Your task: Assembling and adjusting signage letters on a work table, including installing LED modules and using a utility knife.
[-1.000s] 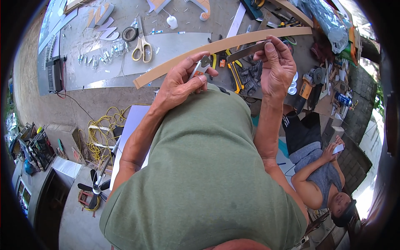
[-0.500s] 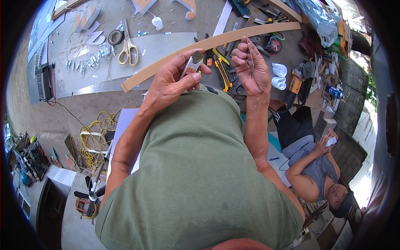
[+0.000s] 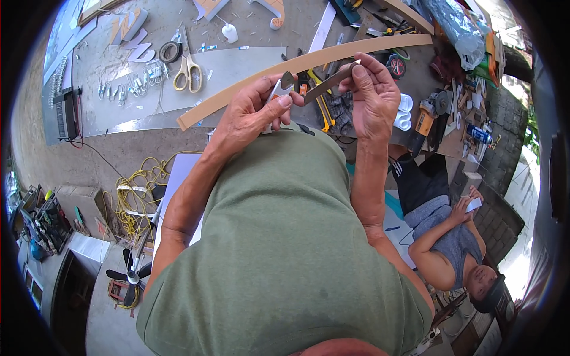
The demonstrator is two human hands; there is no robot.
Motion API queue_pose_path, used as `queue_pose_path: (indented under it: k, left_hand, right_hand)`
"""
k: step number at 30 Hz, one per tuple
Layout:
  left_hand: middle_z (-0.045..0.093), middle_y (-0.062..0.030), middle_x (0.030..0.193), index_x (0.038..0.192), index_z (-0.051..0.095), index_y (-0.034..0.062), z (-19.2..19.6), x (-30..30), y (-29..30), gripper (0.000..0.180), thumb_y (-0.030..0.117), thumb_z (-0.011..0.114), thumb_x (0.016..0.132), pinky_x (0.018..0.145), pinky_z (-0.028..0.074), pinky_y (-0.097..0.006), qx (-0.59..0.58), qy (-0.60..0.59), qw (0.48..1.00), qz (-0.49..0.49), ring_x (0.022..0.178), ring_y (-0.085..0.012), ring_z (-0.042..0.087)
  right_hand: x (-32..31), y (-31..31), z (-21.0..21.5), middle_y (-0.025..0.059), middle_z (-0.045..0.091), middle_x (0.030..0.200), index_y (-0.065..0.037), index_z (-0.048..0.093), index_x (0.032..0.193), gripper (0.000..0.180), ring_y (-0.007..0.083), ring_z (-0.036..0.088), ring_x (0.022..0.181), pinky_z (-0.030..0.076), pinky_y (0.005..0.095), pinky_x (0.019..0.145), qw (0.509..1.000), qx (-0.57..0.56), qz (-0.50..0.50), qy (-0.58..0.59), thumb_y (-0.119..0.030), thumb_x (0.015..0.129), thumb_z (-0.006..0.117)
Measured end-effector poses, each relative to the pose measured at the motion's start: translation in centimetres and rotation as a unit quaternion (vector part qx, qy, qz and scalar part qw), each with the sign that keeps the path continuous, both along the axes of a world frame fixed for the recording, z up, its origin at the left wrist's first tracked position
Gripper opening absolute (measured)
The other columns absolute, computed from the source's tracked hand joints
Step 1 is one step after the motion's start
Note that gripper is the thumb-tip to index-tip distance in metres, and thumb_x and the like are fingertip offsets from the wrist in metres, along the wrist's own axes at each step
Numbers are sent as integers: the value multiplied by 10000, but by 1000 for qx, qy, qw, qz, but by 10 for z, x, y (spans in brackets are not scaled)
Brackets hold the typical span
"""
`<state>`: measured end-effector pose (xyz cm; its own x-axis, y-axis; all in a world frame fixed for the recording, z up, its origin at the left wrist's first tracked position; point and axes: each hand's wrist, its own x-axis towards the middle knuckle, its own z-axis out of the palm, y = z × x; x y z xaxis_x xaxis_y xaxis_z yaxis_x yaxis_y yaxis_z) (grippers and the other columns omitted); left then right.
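My left hand (image 3: 244, 115) is closed round a small flat white-and-orange holder (image 3: 276, 92), with a dark pointed metal end sticking up from it. In my right hand (image 3: 376, 98), thumb and fingers pinch a long dark metal blade (image 3: 328, 84). The blade slants down to the left, its lower end near the fingertips of my left hand; whether it touches them I cannot tell. Beyond both hands lies a long curved tan strip (image 3: 380, 45) on the grey table. Behind the blade, partly hidden, is a yellow utility knife (image 3: 325, 113).
Scissors (image 3: 189, 75) and a black tape roll (image 3: 170, 52) lie left on the table, near several small wired light modules (image 3: 142, 82). On the right are a tape measure (image 3: 396, 66), white rolls (image 3: 404, 113) and an angle grinder (image 3: 425, 121). A person (image 3: 442, 237) sits at right.
My right hand has turned and moved slightly right, so the blade now shows its flat side and points toward my left hand. My left hand keeps its hold, almost unmoved.
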<state>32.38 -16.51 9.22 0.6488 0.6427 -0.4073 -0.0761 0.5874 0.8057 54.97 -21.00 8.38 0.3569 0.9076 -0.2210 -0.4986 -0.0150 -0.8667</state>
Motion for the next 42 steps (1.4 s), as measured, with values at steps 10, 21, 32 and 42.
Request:
queue_pose_path:
  k: [10, 21, 32, 42]
  left_hand:
    - [646, -25, 999, 1267, 545, 10, -11, -3, -3, 346, 179, 613, 973, 634, 464, -216, 52, 6, 997, -63, 743, -60, 536]
    - [673, -30, 1031, 1359, 504, 27, -11, -3, -3, 422, 173, 599, 975, 644, 494, -218, 62, 28, 995, -77, 753, -72, 567]
    - [679, -49, 1045, 1428, 436, 5, -13, -1, -5, 478, 102, 562, 977, 643, 488, -221, 94, 68, 991, -62, 724, -70, 548]
    - [686, -34, 954, 1256, 574, 3, -12, -3, -3, 314, 161, 574, 985, 604, 449, -206, 79, 103, 985, -113, 686, -53, 525]
  right_hand:
    - [-24, 12, 14, 133, 701, 939, 65, 635, 1110, 223, 161, 691, 752, 586, 268, 664, 986, 23, -53, -157, -21, 908, 675]
    - [-28, 12, 9, 123, 699, 979, 70, 624, 1146, 246, 147, 676, 779, 574, 263, 688, 977, -6, -25, -212, 5, 911, 659]
    - [-27, 9, 3, 87, 683, 948, 45, 619, 1147, 233, 108, 650, 782, 547, 227, 695, 975, -21, -3, -220, -38, 931, 653]
    - [-24, 5, -3, 82, 680, 938, 42, 638, 1129, 200, 102, 636, 769, 544, 223, 699, 984, -44, 72, -156, -63, 961, 612]
